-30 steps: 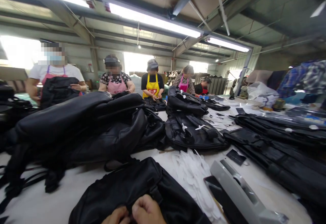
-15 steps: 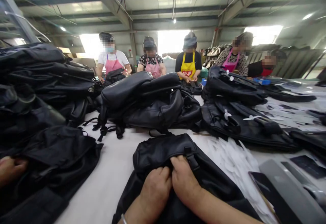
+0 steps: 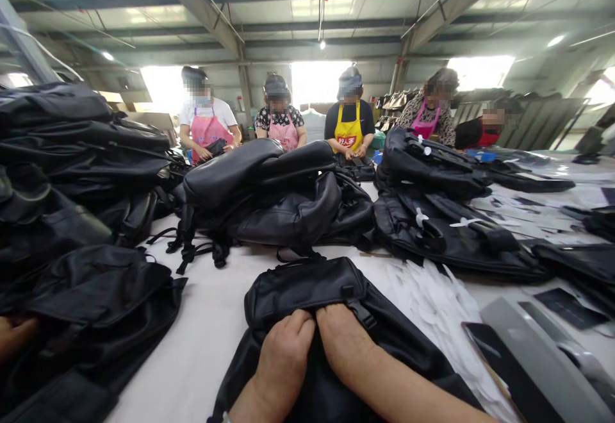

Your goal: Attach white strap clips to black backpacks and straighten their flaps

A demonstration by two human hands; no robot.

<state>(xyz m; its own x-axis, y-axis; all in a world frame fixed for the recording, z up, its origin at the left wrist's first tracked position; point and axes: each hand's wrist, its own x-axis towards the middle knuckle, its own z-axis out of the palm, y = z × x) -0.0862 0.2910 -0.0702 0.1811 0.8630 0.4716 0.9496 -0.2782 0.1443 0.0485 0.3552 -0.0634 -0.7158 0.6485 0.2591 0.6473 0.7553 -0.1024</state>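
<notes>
A black backpack [image 3: 307,288] lies in front of me, its top flap folded over and a buckle [image 3: 361,314] hanging at the flap's right side. My left hand [image 3: 287,346] is closed at the flap's lower edge, fingers curled around it. Beside it, my right hand [image 3: 342,336] reaches in under the flap, so its fingers are hidden. The two hands almost touch each other over the bag's front.
At the left edge, another person's hand [image 3: 16,336] touches a second black bag [image 3: 103,301]. Piled black bags [image 3: 269,205] stand ahead. White strips [image 3: 432,307], a phone [image 3: 500,359] and a grey box [image 3: 542,346] lie right. Several people work across the table.
My right hand has slid deeper under the flap, and its fingers have gone out of sight. My left hand stays at the flap's edge. The view has shifted slightly.
</notes>
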